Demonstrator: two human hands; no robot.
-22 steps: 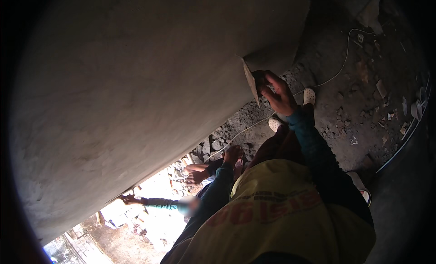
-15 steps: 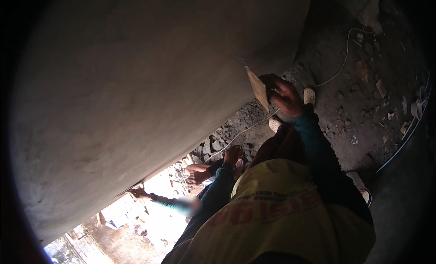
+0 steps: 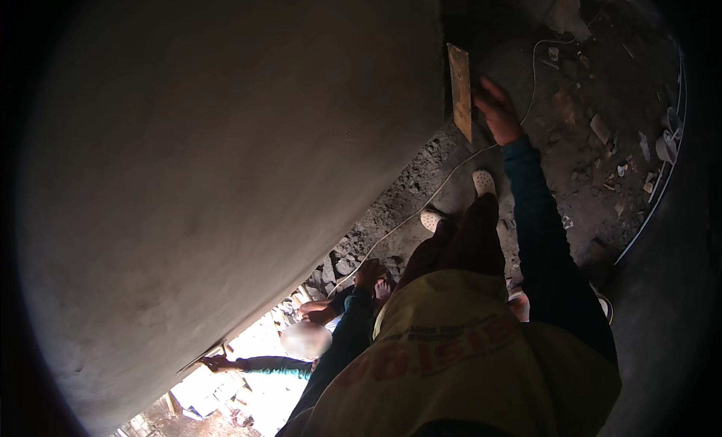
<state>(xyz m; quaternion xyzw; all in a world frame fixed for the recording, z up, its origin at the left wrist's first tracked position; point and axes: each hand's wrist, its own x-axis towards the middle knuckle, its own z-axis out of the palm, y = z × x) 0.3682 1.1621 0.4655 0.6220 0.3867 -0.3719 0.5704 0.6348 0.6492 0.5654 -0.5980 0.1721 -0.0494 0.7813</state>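
My right hand, in a dark teal sleeve, is closed behind a plastering float, a thin tan rectangular plate seen nearly edge-on. The float stands beside the far end of the large smooth grey wall. Whether its face touches the wall, I cannot tell. The grip itself is hidden in shadow behind the plate. My left hand hangs low near my left side, close to the foot of the wall. Its fingers are too dark to make out.
Lower left, a co-worker's hand reaches to the wall with a thin flat tool. Rubble lies along the wall's foot. A pale cable crosses the dirt floor near my light perforated clogs. Pale containers stand at far right.
My right hand has moved farther away with the float, to the wall's far end. The float has turned from a slant to nearly upright in the picture. My view has shifted.
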